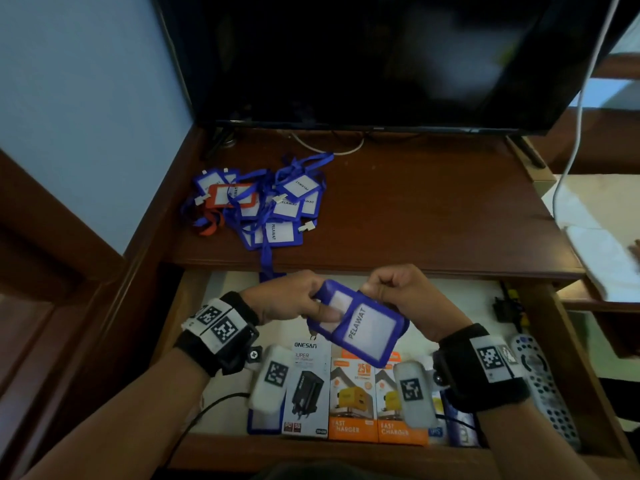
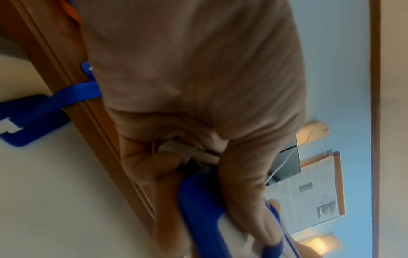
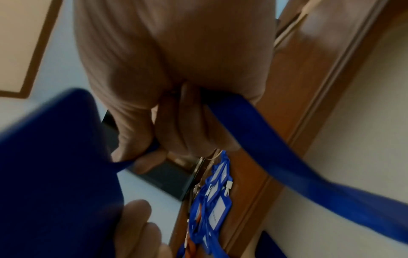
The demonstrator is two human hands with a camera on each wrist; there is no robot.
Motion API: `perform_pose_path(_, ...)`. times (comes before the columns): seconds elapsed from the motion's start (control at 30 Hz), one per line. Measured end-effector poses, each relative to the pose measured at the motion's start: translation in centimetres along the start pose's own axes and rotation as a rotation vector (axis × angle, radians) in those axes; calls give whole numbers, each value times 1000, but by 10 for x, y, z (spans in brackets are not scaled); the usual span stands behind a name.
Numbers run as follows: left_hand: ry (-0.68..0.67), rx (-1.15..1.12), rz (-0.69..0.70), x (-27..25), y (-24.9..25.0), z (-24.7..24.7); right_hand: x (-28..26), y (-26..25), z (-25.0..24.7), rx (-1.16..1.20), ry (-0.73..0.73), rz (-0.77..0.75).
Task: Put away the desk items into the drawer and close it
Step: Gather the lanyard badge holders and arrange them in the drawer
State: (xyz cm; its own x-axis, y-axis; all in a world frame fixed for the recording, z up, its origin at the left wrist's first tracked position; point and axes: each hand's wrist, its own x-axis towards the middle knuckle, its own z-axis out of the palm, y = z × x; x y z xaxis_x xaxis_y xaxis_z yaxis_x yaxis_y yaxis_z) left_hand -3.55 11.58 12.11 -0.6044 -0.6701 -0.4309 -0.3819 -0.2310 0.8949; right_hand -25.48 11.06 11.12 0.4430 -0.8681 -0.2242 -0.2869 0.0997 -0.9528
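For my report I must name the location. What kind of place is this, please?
Probably a reception or office desk: a pile of "PELAWAT" badge holders on a wooden desk below a dark screen, with boxed chargers in the open drawer.

Left hand (image 2: 198,104) fills most of the view, seen from the back, fingers curled round the top edge of a blue badge holder (image 2: 198,209), thumb (image 2: 243,200) pressed on its clear front. Left of the hand, a wooden desk edge (image 2: 92,132) runs diagonally. A blue strap (image 2: 66,97) hangs over that edge down to another blue holder (image 2: 33,120) against a pale surface. Right of the hand: blue wall (image 2: 344,69), newspaper (image 2: 309,200).
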Motion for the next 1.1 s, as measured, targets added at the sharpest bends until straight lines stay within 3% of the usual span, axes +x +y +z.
perform_pose_path(0.13,135,-132,102,4,4,1,7,5,7,188,70,-41)
perform_pose_path(0.3,353,-241,122,14,7,3,9,14,18,396,142,59)
perform_pose_path(0.43,556,-272,114,21,6,5,18,17,25,311,188,180)
perform_pose_path(0.67,814,-290,115,30,5,1,20,7,31,112,77,143)
perform_pose_path(0.87,841,9,55,35,-4,-5,21,-15,27,-95,8,95)
perform_pose_path(1.1,601,316,-67,37,0,-7,30,-23,17,-171,4,44)
